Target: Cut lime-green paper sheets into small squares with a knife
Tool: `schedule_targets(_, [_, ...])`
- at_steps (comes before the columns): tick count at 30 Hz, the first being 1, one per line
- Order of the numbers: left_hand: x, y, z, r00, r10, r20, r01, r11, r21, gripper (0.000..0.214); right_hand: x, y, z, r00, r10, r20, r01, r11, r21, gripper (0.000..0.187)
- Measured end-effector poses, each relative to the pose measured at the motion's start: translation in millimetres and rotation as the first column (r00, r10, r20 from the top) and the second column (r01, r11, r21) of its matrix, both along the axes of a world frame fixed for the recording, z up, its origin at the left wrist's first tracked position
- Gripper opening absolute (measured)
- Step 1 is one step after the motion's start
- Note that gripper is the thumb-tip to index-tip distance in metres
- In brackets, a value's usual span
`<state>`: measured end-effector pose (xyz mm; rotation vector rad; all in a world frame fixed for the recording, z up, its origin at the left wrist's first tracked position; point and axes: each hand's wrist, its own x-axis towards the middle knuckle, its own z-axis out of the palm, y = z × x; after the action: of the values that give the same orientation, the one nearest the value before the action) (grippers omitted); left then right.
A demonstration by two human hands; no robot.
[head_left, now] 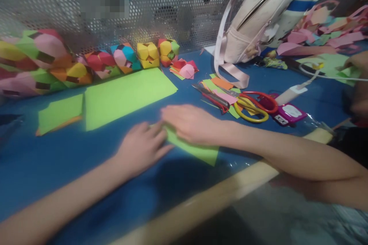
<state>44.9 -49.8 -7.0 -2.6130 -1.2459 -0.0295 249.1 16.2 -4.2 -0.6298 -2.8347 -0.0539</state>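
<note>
A small piece of green paper (198, 150) lies on the blue table (57, 160) near its front edge. My right hand (191, 122) lies flat across its left end, fingers stretched out and pressing it down. My left hand (142, 146) rests just to the left, its fingers flat and touching the paper's edge under the right hand. The image is blurred by motion.
A large green sheet (126, 95) and a smaller one (60, 113) lie behind my hands. Colourful folded paper balls (148, 55) line the mesh wall. Scissors (253, 105), paper scraps (221, 84), a purple gadget (290, 114) and a pale backpack (255, 23) sit to the right.
</note>
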Motion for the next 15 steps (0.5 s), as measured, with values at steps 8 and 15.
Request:
schedule_targets(8, [-5, -5, -0.3, 0.994, 0.048, -0.098, -0.038, 0.994, 0.099, 0.046, 2, -7, 7.4, 0.963, 0.03, 0.269, 0.005, 0.992, -0.128, 0.035])
schedule_targets(15, [-14, -2, 3.2, 0.99, 0.129, -0.052, -0.122, 0.985, 0.118, 0.048, 11, 3, 16.8, 0.946, -0.128, 0.299, 0.177, 0.974, -0.142, 0.022])
